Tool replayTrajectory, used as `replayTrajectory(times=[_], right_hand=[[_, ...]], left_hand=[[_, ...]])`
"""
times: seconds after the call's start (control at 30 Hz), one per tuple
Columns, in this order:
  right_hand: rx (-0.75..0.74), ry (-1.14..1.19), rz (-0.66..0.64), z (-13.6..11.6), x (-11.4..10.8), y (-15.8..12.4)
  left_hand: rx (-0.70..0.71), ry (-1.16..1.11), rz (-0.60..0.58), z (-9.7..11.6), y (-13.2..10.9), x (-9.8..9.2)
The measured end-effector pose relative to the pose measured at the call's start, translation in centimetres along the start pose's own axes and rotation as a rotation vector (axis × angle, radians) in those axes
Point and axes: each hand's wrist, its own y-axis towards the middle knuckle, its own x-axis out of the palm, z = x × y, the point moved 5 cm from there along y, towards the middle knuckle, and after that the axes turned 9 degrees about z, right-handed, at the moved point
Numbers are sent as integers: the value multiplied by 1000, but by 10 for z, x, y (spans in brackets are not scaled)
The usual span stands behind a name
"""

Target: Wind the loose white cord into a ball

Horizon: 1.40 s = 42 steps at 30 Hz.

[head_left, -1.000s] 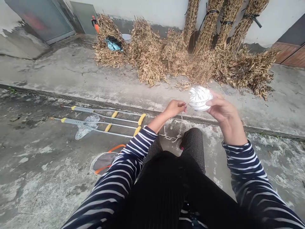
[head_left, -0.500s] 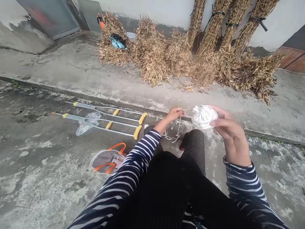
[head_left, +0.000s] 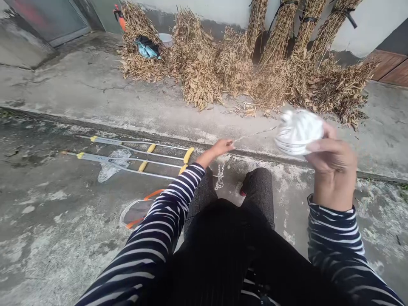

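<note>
A white ball of cord (head_left: 299, 131), blurred by motion, is gripped in my right hand (head_left: 334, 155), raised above the step at the right. From it a thin cord (head_left: 255, 134) stretches left to my left hand (head_left: 223, 147), whose fingers are pinched around it. Below that hand a loose, tangled length of the same cord (head_left: 219, 176) hangs or lies between my knees; which of the two I cannot tell.
Two crutches (head_left: 137, 159) with yellow pads lie at the left over a clear plastic bag (head_left: 114, 163). Near my left forearm stands a see-through bag with orange handles (head_left: 137, 212). Dried plant bundles (head_left: 204, 63) line the wall beyond the concrete step edge (head_left: 159, 135).
My right hand has moved right and up with the ball of cord, while my left has shifted slightly left. The stretch of cord between them is longer.
</note>
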Motion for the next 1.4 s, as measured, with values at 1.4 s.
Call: replayTrajectory(times=[1.4], right_hand=[[-371,-583,311,35,1,68]], left_hand=[[113,-453,-328,44,-123,21]])
